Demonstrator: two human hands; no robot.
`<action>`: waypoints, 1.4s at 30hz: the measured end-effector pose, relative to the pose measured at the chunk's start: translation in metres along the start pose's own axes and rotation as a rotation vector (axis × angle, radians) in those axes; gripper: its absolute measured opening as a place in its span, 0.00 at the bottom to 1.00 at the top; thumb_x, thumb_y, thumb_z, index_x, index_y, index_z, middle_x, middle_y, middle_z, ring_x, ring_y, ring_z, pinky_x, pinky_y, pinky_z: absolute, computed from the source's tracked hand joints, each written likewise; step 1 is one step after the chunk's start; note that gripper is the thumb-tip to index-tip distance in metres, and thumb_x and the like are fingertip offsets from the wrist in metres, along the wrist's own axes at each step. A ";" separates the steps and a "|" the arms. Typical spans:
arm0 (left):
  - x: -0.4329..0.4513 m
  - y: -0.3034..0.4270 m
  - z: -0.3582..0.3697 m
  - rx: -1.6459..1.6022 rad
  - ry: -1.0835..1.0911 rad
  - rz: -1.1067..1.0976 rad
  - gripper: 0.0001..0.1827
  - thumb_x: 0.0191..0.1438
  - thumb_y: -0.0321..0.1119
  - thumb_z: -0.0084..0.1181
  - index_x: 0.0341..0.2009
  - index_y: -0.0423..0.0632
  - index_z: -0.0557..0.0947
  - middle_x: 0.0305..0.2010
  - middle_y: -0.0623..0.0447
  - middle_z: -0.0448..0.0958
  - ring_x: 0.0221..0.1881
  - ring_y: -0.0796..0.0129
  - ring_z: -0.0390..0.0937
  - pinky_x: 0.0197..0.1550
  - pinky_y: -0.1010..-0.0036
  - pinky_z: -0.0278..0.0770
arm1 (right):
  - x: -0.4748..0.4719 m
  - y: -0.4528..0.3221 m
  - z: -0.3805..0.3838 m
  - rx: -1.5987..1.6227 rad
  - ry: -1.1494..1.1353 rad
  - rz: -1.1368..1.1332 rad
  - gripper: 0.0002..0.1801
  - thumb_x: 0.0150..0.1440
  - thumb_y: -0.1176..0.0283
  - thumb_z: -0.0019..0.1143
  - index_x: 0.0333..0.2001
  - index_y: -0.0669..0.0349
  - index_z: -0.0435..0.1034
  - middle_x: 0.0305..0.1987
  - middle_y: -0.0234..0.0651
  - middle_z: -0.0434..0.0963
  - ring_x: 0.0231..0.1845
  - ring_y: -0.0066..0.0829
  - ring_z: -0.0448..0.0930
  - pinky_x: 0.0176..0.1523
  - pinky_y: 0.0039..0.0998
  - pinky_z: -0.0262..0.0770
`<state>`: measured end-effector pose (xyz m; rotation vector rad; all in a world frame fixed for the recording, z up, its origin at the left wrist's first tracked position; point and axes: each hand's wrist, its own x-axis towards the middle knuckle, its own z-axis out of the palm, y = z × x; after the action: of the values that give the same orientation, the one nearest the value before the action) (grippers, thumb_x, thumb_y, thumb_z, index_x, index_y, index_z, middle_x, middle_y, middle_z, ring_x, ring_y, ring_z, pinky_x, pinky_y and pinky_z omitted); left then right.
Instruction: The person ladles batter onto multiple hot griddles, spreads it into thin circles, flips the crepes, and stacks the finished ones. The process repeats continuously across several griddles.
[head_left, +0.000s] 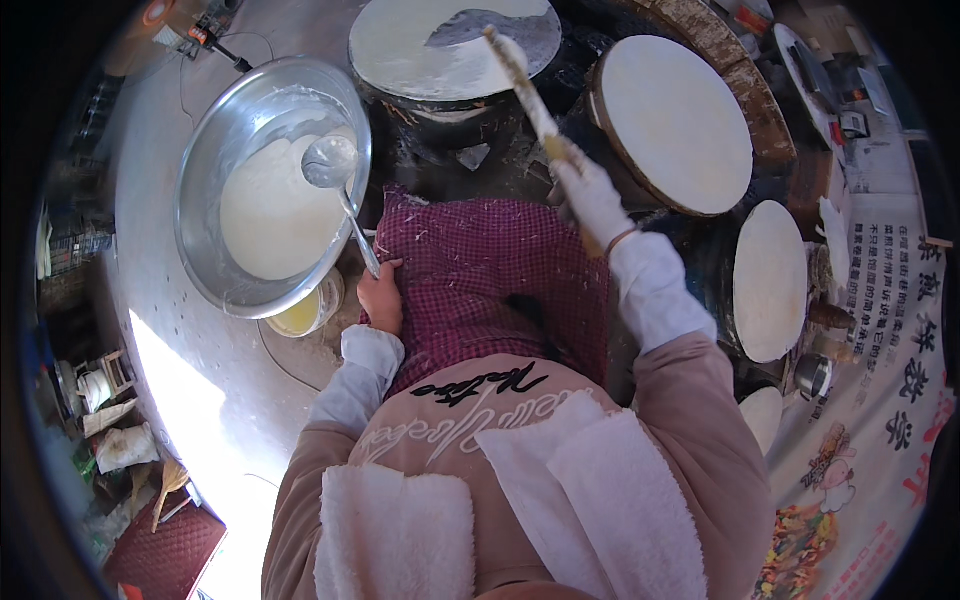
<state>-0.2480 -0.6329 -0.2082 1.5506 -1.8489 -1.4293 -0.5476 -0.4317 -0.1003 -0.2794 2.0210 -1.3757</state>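
Observation:
My left hand (381, 298) is bare and grips the handle of a metal ladle (330, 162), whose bowl hangs over a large metal basin (199, 172). Pale batter (270, 217) fills the lower part of the basin. In a white glove, my right hand (591, 193) holds a batter-crusted wooden spreader (531, 101) by its handle. The spreader's far end is above the round griddle (390, 52) at the top of the view; whether it touches is unclear. White batter covers much of that griddle, with a dark grey bare patch (487, 26) at its far right.
More round pale-topped griddles (675, 124) (771, 281) curve along my right side. A small metal bowl (813, 375) sits beside them, near a banner (862, 420) bearing writing. Under the basin's near edge stands a tub (309, 306) of yellow liquid. A checked apron (480, 262) covers my lap.

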 end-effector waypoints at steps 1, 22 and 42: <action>0.000 0.005 0.001 0.009 -0.010 -0.018 0.18 0.54 0.41 0.53 0.35 0.40 0.89 0.34 0.47 0.83 0.37 0.66 0.78 0.46 0.71 0.73 | 0.004 -0.015 -0.016 -0.003 -0.010 0.032 0.27 0.67 0.62 0.46 0.69 0.47 0.60 0.23 0.31 0.74 0.12 0.20 0.70 0.16 0.24 0.66; 0.003 0.001 0.015 0.038 0.039 0.130 0.15 0.53 0.39 0.54 0.33 0.43 0.89 0.30 0.41 0.81 0.34 0.61 0.79 0.43 0.67 0.73 | 0.075 -0.034 0.011 -0.740 0.317 -0.180 0.27 0.67 0.57 0.43 0.69 0.44 0.56 0.43 0.56 0.80 0.43 0.57 0.81 0.48 0.53 0.75; 0.009 0.004 0.004 -0.037 0.027 0.028 0.14 0.53 0.39 0.55 0.32 0.44 0.89 0.29 0.43 0.81 0.33 0.61 0.78 0.41 0.67 0.73 | 0.103 -0.065 0.032 -0.645 0.415 -0.299 0.27 0.63 0.59 0.47 0.65 0.50 0.63 0.48 0.53 0.79 0.48 0.56 0.79 0.53 0.52 0.74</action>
<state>-0.2566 -0.6394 -0.2093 1.5133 -1.8113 -1.4149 -0.6174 -0.5363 -0.0916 -0.6401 2.8393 -0.9518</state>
